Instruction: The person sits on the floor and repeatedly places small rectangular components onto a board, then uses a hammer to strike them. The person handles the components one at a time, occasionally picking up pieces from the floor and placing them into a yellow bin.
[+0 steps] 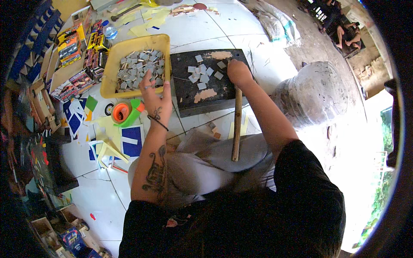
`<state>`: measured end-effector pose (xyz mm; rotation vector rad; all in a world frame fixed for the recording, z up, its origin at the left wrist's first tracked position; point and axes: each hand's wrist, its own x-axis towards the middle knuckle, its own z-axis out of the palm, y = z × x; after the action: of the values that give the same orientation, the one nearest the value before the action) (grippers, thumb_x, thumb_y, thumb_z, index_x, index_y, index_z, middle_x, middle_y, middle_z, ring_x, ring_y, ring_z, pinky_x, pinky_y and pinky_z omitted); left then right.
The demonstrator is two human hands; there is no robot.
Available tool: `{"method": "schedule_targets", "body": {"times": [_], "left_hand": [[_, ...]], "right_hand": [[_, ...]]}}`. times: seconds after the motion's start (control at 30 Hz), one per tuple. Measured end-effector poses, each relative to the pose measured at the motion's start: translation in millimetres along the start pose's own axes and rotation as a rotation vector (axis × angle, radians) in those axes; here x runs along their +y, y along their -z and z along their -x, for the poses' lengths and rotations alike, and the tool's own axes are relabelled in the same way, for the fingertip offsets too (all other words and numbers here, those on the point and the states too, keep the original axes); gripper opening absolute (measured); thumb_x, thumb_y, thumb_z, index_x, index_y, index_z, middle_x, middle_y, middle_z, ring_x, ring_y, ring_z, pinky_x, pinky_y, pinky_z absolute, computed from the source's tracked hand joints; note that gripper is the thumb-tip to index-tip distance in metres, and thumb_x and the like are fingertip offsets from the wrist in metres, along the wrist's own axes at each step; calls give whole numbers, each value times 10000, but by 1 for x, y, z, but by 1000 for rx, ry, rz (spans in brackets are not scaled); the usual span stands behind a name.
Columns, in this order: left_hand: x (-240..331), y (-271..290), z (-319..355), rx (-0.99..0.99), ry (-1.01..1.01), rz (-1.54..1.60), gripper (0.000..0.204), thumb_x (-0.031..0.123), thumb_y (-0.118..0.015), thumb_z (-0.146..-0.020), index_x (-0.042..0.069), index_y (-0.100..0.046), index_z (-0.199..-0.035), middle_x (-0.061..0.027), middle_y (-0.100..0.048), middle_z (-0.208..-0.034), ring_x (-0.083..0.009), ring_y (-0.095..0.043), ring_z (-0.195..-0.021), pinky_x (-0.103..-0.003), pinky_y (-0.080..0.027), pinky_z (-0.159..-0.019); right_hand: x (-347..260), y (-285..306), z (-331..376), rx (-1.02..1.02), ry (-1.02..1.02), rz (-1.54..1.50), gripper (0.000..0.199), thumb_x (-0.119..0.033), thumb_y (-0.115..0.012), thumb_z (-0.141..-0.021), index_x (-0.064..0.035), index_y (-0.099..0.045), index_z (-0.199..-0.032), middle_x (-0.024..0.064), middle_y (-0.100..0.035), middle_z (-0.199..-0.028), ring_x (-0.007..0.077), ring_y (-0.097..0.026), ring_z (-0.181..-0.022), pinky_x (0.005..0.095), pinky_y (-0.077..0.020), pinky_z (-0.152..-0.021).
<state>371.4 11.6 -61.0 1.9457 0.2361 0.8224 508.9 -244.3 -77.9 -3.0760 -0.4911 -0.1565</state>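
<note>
My left hand (157,101) is open, fingers spread, over the near right edge of a yellow plastic tray (106,84). Many small square grey pieces with pale wooden edges (140,64) fill the tray. To its right lies a black block (183,92) with worn, pale patches. Several grey squares (203,71) are scattered on its top. At the block's right side my right hand (240,74) is closed around a tool with a long round wooden handle (237,124). The handle points toward my lap; the tool's head is hidden by my fist.
An orange and green tape dispenser (121,112) stands left of my left forearm among paper scraps (112,135). Boxes of toy packaging (71,71) and a water bottle (109,30) are at far left. A large grey-stained drum (316,94) lies right. People sit at far upper right.
</note>
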Motion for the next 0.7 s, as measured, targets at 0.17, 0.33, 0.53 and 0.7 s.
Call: {"method": "schedule_targets", "body": {"times": [0.17,0.33,0.53,0.7], "left_hand": [[-3,5,2,-17,5,22,549,157,-637,-797,4,-408,-1272,-181,-437,-1172,-285,-500,-996,-379,-419,-871],[-9,2,1,-95,-23,16,505,184,-636,-789,-2,-453,-1223,-184,-512,-1108,-341,-475,-1042,-425,-370,-934],[-5,-3,10,-283,-162,-213,251,221,-641,-771,100,-642,-991,-118,-539,-1104,-330,-460,-1051,-417,-372,-943],[7,4,16,-347,-241,-334,274,229,-674,-741,114,-644,-988,-110,-546,-1071,-326,-469,-1029,-421,-387,-910]], "right_hand": [[-21,26,-14,-292,-116,144,272,-193,-487,-834,-4,-664,-917,206,-635,-1024,318,-639,-933,403,-529,-776],[-17,79,-10,-386,-107,59,305,-239,-501,-826,17,-665,-844,153,-678,-777,258,-678,-680,381,-548,-697],[-22,64,11,-197,-146,89,356,-338,-591,-771,9,-660,-815,188,-661,-783,281,-669,-752,387,-525,-725],[-8,29,-3,-166,-218,-78,346,-365,-667,-716,-23,-684,-756,157,-673,-779,268,-670,-756,364,-530,-700]]}}
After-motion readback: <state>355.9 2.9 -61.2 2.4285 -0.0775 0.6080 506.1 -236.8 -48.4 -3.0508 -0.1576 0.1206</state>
